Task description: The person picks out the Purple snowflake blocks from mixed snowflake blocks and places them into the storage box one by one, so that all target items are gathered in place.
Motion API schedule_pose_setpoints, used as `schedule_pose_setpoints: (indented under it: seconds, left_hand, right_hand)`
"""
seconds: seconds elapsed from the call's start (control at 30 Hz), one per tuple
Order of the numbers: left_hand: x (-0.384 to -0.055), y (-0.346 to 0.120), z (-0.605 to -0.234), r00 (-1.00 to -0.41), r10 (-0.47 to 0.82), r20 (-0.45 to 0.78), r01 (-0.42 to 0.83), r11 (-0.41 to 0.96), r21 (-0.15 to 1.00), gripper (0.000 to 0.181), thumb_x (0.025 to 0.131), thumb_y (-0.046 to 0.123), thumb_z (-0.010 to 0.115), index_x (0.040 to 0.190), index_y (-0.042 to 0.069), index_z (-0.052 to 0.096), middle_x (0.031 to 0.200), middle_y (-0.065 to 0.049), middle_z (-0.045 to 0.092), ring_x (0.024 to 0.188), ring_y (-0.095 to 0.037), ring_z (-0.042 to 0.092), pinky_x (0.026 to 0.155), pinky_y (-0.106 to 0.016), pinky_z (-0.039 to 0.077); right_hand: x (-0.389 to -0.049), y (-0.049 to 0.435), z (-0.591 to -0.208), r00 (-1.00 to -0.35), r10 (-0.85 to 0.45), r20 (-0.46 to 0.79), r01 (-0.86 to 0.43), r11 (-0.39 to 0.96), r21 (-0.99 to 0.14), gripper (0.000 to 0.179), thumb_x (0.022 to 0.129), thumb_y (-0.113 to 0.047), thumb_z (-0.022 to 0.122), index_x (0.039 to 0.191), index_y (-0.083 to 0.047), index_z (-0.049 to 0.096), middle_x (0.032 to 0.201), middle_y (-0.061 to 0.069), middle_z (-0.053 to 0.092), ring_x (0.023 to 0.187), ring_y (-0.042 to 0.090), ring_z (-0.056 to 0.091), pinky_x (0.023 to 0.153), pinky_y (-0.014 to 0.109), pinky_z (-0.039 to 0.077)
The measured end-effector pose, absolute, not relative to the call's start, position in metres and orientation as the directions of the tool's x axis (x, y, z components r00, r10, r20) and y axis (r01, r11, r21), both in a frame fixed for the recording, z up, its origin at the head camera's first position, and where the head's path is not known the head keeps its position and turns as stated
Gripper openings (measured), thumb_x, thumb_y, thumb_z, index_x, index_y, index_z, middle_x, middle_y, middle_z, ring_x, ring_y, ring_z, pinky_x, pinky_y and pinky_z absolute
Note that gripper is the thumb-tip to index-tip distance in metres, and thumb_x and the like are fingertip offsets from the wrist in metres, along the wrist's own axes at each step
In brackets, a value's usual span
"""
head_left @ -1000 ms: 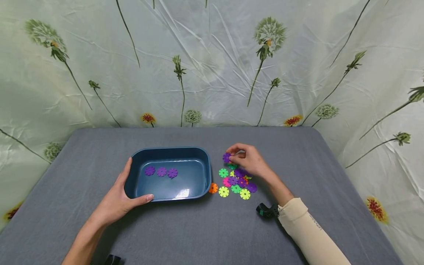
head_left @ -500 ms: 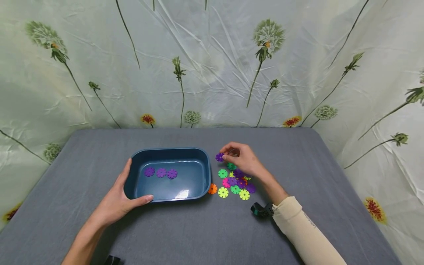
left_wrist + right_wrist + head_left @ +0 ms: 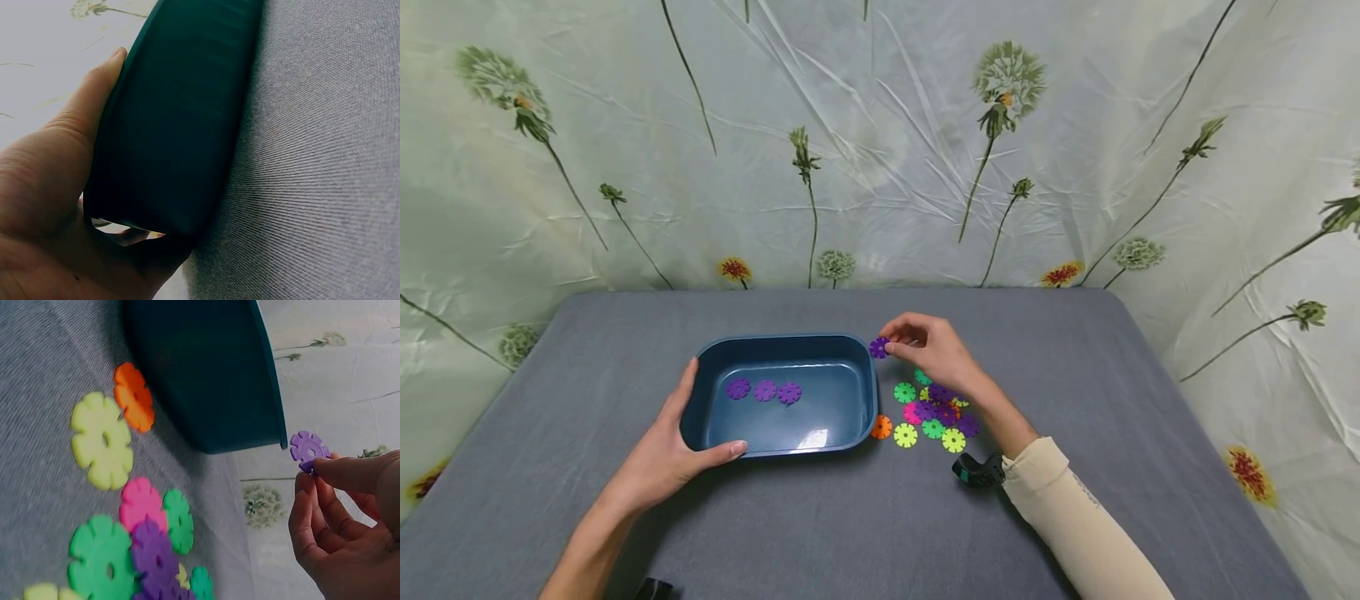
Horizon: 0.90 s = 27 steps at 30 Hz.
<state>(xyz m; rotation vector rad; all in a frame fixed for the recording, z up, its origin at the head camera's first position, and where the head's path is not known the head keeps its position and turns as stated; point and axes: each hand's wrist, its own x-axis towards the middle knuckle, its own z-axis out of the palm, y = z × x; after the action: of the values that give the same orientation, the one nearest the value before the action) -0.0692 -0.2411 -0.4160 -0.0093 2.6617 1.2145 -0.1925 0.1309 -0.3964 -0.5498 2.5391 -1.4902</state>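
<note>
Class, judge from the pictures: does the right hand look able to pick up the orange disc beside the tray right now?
Probably not straight away: the right hand pinches a purple disc. Otherwise the way looks free, as nothing covers the orange disc.

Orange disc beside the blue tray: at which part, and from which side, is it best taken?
I would pinch the orange disc by its notched outer edge, coming from above on the side away from the blue tray. It lies flat and thin on the gray cloth, with the tray's wall close on the other side.
</note>
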Motion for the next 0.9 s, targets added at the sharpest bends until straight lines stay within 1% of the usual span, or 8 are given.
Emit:
schedule_pose_setpoints:
  seconds: [0.2, 0.4, 0.57, 0.67, 0.8, 0.83, 0.9]
  left_hand:
    - [-0.07, -0.241, -0.417, -0.976, 0.074, -0.205, -0.106, 0.659, 0.745, 0.135, 0.082, 0.043, 0.087, 0.164, 0.039, -0.02, 0.176, -0.021, -0.008, 0.155, -0.061, 0.009, 0.108, -0.085, 0.023]
    - [-0.07, -0.241, -0.418, -0.977, 0.077, -0.199, -0.101, 0.655, 0.749, 0.135, 0.082, 0.043, 0.087, 0.164, 0.039, -0.019, 0.176, -0.02, -0.008, 0.156, -0.061, 0.008, 0.108, -0.085, 0.022]
    - [-0.069, -0.241, -0.417, -0.977, 0.08, -0.199, -0.098, 0.659, 0.746, 0.134, 0.082, 0.043, 0.087, 0.164, 0.039, -0.019, 0.176, -0.02, -0.007, 0.155, -0.061, 0.009, 0.108, -0.085, 0.023]
    - [-0.07, -0.241, -0.417, -0.977, 0.079, -0.199, -0.098, 0.659, 0.745, 0.134, 0.082, 0.043, 0.087, 0.164, 0.039, -0.019, 0.176, -0.021, -0.007, 0.155, -0.061, 0.009, 0.108, -0.085, 0.023]
    - [-0.07, -0.24, -0.417, -0.977, 0.079, -0.196, -0.098, 0.655, 0.749, 0.134, 0.082, 0.043, 0.087, 0.164, 0.038, -0.019, 0.176, -0.02, -0.007, 0.156, -0.06, 0.008, 0.108, -0.085, 0.022]
    - [-0.07, -0.24, -0.417, -0.978, 0.079, -0.195, -0.097, 0.654, 0.75, 0.134, 0.082, 0.043, 0.087, 0.164, 0.039, -0.019, 0.176, -0.02, -0.007, 0.156, -0.06, 0.008, 0.108, -0.085, 0.022]
    - [-0.07, -0.24, -0.417, -0.978, 0.079, -0.194, -0.096, 0.656, 0.749, 0.134, 0.082, 0.043, 0.087, 0.164, 0.039, -0.019, 0.176, -0.021, -0.007, 0.156, -0.061, 0.009, 0.108, -0.085, 0.023]
  right_hand:
    - [-0.191, 0.121, -0.393, -0.907, -0.414, 0.073, -0.251, 0.394, -0.884, 0.016, 0.099, -0.009, 0.071, 0.114, -0.007, 0.074, 0.111, 0.012, 0.075, 0.097, 0.022, 0.07, 0.085, 0.034, 0.058]
    - [-0.189, 0.111, -0.392, -0.893, -0.441, 0.094, -0.264, 0.343, -0.901, 0.017, 0.097, -0.005, 0.071, 0.114, -0.004, 0.074, 0.108, 0.015, 0.075, 0.093, 0.019, 0.069, 0.08, 0.026, 0.057]
    - [-0.186, 0.102, -0.39, -0.882, -0.46, 0.097, -0.275, 0.336, -0.901, 0.016, 0.098, -0.006, 0.071, 0.113, -0.004, 0.074, 0.107, 0.014, 0.075, 0.093, 0.017, 0.069, 0.08, 0.024, 0.056]
    - [-0.185, 0.098, -0.39, -0.875, -0.472, 0.106, -0.294, 0.345, -0.891, 0.015, 0.098, -0.007, 0.071, 0.113, -0.005, 0.074, 0.108, 0.013, 0.075, 0.094, 0.017, 0.069, 0.085, 0.028, 0.057]
    - [-0.184, 0.092, -0.39, -0.867, -0.486, 0.113, -0.31, 0.347, -0.885, 0.014, 0.098, -0.007, 0.071, 0.112, -0.006, 0.074, 0.109, 0.011, 0.075, 0.096, 0.017, 0.068, 0.09, 0.039, 0.058]
    - [-0.184, 0.091, -0.39, -0.865, -0.488, 0.113, -0.311, 0.345, -0.886, 0.014, 0.098, -0.006, 0.071, 0.112, -0.007, 0.074, 0.109, 0.01, 0.074, 0.096, 0.017, 0.068, 0.09, 0.041, 0.058]
    - [-0.183, 0.088, -0.39, -0.862, -0.496, 0.109, -0.311, 0.345, -0.886, 0.013, 0.099, -0.007, 0.07, 0.111, -0.007, 0.074, 0.108, 0.01, 0.074, 0.095, 0.017, 0.067, 0.088, 0.039, 0.058]
